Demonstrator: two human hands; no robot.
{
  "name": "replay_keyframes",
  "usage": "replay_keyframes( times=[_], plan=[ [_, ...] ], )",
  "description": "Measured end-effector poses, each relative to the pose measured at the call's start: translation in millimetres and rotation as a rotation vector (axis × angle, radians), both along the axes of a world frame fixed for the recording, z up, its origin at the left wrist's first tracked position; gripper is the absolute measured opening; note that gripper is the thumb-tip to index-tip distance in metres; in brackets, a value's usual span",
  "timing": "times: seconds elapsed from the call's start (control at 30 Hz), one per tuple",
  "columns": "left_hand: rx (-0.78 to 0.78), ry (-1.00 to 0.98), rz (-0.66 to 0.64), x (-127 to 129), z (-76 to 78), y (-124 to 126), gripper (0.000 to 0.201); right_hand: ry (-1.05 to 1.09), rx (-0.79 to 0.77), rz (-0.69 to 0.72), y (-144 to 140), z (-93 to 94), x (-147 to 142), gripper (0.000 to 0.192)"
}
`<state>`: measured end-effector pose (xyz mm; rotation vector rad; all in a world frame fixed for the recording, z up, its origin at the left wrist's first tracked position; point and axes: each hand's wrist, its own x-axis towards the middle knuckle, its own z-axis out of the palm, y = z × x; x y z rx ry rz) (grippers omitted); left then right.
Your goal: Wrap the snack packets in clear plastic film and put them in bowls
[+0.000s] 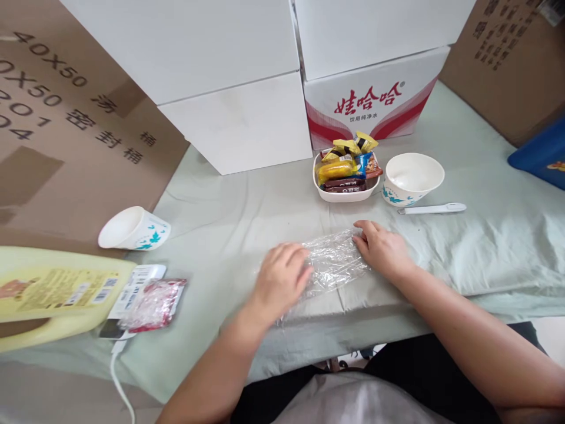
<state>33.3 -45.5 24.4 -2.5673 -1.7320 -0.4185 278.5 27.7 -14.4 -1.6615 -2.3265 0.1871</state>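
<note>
A crumpled sheet of clear plastic film [333, 262] lies on the cloth between my two hands. My left hand [282, 277] rests at its left edge, fingers bent over the film and thumb held apart. At the film's upper right edge is my right hand [384, 247], with fingers stretched out and a gap between thumb and forefinger. Both hands touch the film without a visible grip. Beyond them stands a white tray [346, 197] of wrapped snacks [338, 171].
Right of the tray are a paper bowl [415, 176] and a white utility knife [432, 209]. Another paper bowl [136, 229] lies tipped at left, near a yellow jug [57, 294], a film-wrapped red packet [154, 305] and a white cable [115, 368]. White boxes [247, 129] stand behind.
</note>
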Motion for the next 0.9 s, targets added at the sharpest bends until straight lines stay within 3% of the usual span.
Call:
replay_keyframes(
  times=[0.1, 0.23, 0.3, 0.43, 0.57, 0.77, 0.9],
  plan=[
    [-0.143, 0.060, -0.205, 16.4, -15.1, -6.1, 0.061, 0.007, -0.010, -0.001, 1.2, 1.9, 0.9, 0.034],
    [-0.190, 0.061, -0.183, 15.8, -19.8, -6.1, 0.080, 0.051, -0.050, -0.032, 4.7, 6.4, 4.3, 0.034],
    [-0.142, -0.004, -0.095, 7.7, -15.8, -1.5, 0.072, 0.071, -0.070, -0.035, 5.8, 8.4, 5.5, 0.035],
    [-0.071, -0.120, 0.208, -12.0, -14.0, 13.6, 0.045, 0.070, -0.083, -0.034, 5.4, 10.1, 5.0, 0.034],
    [-0.100, -0.194, 0.253, -24.0, -20.1, 24.3, 0.017, 0.054, -0.077, -0.059, 4.7, 9.8, 4.8, 0.029],
    [-0.031, -0.442, 0.288, -26.0, -13.3, 23.0, 0.019, 0.044, -0.081, -0.095, 5.0, 8.7, 6.1, 0.026],
    [-0.314, -0.671, 0.380, -29.3, -2.2, 18.6, 0.028, 0.089, -0.082, -0.101, 5.0, 8.4, 6.3, 0.031]
  ],
)
